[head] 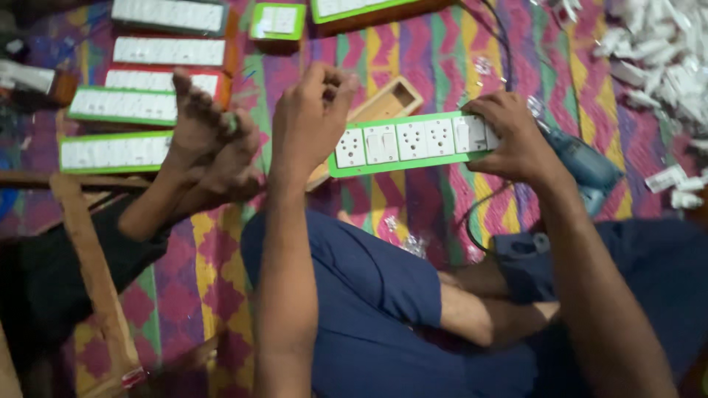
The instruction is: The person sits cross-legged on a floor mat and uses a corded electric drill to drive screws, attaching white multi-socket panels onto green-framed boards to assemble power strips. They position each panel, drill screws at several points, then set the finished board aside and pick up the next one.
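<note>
While curled into a fist, left hand (310, 118) beside socket panel (405, 144), right hand (509, 136) gripping its end

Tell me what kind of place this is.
Probably a small floor-level workshop for assembling electrical switchboards. The right hand holds a green-framed socket panel, finished panels lie in rows on a patterned mat, a blue power drill rests nearby, and white parts are heaped at the top right.

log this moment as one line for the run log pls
left hand fisted at left end of green-rimmed switch-socket panel | right hand grips its right end | wooden box beneath | blue power drill beside
</note>
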`<act>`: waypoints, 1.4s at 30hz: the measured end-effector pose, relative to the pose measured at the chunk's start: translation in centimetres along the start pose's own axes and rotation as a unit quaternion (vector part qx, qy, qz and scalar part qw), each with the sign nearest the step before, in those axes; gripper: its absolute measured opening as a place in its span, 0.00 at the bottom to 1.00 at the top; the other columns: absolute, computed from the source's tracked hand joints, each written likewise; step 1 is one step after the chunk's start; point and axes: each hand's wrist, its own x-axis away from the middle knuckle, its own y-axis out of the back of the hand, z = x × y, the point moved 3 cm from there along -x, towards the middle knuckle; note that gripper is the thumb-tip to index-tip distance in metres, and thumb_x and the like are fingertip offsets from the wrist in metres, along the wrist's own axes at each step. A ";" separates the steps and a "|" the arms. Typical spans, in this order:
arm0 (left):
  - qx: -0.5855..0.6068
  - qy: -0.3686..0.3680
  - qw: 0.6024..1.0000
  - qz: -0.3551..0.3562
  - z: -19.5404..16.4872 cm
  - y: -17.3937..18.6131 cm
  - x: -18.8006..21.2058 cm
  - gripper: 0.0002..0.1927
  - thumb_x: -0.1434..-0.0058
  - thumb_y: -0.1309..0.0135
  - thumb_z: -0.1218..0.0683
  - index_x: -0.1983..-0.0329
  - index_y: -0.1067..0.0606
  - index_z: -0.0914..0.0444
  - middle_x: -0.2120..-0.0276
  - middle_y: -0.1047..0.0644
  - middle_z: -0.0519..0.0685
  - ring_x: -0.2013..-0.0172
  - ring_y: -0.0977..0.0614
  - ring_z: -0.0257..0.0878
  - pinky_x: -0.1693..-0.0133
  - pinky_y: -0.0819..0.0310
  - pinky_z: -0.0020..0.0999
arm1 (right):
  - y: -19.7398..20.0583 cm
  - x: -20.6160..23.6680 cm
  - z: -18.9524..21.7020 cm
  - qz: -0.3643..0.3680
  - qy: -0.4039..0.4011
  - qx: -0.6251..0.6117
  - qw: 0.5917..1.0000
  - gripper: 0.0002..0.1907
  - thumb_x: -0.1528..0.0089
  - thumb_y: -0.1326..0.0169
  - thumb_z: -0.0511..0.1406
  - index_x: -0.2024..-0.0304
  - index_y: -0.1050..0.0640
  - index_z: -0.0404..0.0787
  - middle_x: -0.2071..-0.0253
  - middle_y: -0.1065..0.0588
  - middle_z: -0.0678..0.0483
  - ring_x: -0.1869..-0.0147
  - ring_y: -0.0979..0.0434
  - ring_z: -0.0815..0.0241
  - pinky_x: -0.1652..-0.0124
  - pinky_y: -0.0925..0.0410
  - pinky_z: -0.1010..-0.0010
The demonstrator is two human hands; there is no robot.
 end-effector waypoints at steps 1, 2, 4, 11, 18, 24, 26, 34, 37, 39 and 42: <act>0.023 0.004 1.000 -0.015 0.6 1.2 -0.2 0.15 0.29 0.47 0.48 0.55 0.24 0.66 0.63 0.16 0.53 0.62 0.12 0.40 0.63 0.17 0.33 | -0.9 -2.3 0.0 0.024 0.002 0.017 1.000 0.40 0.61 0.31 0.36 0.43 0.24 0.39 0.45 0.27 0.47 0.39 0.33 0.41 0.39 0.38 0.53; 0.045 0.005 0.999 -0.029 1.2 2.3 -0.6 0.15 0.29 0.47 0.47 0.56 0.24 0.65 0.63 0.15 0.52 0.62 0.11 0.39 0.62 0.16 0.32 | -2.0 -4.8 0.1 0.046 0.018 0.020 0.999 0.41 0.61 0.30 0.37 0.42 0.24 0.39 0.44 0.27 0.47 0.39 0.33 0.41 0.39 0.38 0.52; 0.090 0.027 0.995 -0.031 2.9 4.0 -1.2 0.16 0.29 0.48 0.46 0.56 0.24 0.65 0.63 0.15 0.52 0.62 0.11 0.39 0.62 0.15 0.33 | -4.9 -9.6 0.5 0.092 0.045 0.026 0.994 0.43 0.60 0.28 0.39 0.41 0.24 0.40 0.43 0.28 0.47 0.37 0.33 0.42 0.39 0.38 0.51; 0.056 0.046 0.996 -0.051 11.6 7.5 -3.8 0.19 0.30 0.48 0.43 0.53 0.25 0.64 0.61 0.15 0.53 0.63 0.11 0.42 0.63 0.16 0.36 | -15.8 -21.9 0.2 0.216 0.075 0.058 0.972 0.54 0.65 0.23 0.48 0.37 0.26 0.43 0.36 0.29 0.47 0.31 0.36 0.44 0.34 0.39 0.50; 0.089 0.027 0.994 -0.056 16.7 7.7 -6.0 0.23 0.30 0.53 0.39 0.52 0.26 0.64 0.66 0.15 0.53 0.71 0.12 0.38 0.69 0.18 0.32 | -21.5 -25.8 -0.6 0.240 0.115 0.060 0.962 0.53 0.67 0.23 0.48 0.39 0.24 0.45 0.32 0.33 0.48 0.25 0.41 0.45 0.31 0.42 0.47; 0.062 0.051 0.996 -0.039 17.6 8.5 -6.3 0.23 0.31 0.54 0.40 0.54 0.27 0.64 0.70 0.17 0.52 0.82 0.19 0.37 0.79 0.26 0.34 | -22.9 -27.6 -0.8 0.302 0.003 0.045 0.952 0.42 0.63 0.21 0.44 0.46 0.19 0.45 0.43 0.25 0.51 0.30 0.35 0.50 0.38 0.32 0.51; 0.028 0.029 0.996 -0.075 17.3 8.6 -6.2 0.23 0.30 0.52 0.39 0.56 0.26 0.64 0.76 0.20 0.52 0.79 0.20 0.37 0.76 0.28 0.35 | -23.2 -28.3 -0.4 0.334 -0.036 0.024 0.941 0.40 0.61 0.23 0.43 0.47 0.20 0.44 0.49 0.20 0.53 0.36 0.26 0.52 0.42 0.27 0.53; 0.045 0.072 0.996 -0.016 17.6 8.7 -6.6 0.28 0.33 0.54 0.40 0.48 0.29 0.70 0.79 0.22 0.53 0.80 0.19 0.42 0.78 0.26 0.40 | -23.5 -28.2 0.4 0.365 -0.015 0.134 0.921 0.41 0.60 0.21 0.48 0.48 0.22 0.45 0.50 0.20 0.53 0.45 0.18 0.52 0.43 0.26 0.56; 0.037 0.058 0.997 -0.037 17.3 8.9 -6.6 0.29 0.34 0.52 0.39 0.48 0.29 0.70 0.76 0.21 0.56 0.75 0.16 0.47 0.74 0.24 0.42 | -22.8 -26.4 1.0 0.193 0.331 0.217 0.898 0.53 0.68 0.30 0.63 0.43 0.24 0.50 0.37 0.27 0.46 0.31 0.34 0.34 0.40 0.39 0.49; 0.035 0.058 0.997 -0.035 17.1 8.9 -6.6 0.29 0.33 0.52 0.39 0.48 0.29 0.70 0.74 0.20 0.57 0.73 0.15 0.49 0.72 0.22 0.44 | -22.7 -25.5 -0.6 0.237 0.220 0.145 0.935 0.52 0.65 0.28 0.54 0.41 0.26 0.42 0.37 0.30 0.43 0.31 0.37 0.38 0.38 0.42 0.48; 0.043 0.062 0.997 -0.031 17.0 9.0 -6.6 0.29 0.33 0.53 0.39 0.47 0.29 0.69 0.72 0.19 0.58 0.72 0.13 0.51 0.71 0.21 0.46 | -21.0 -23.7 -2.4 0.227 0.110 0.078 0.964 0.53 0.67 0.27 0.45 0.39 0.28 0.38 0.39 0.29 0.43 0.34 0.34 0.43 0.37 0.40 0.50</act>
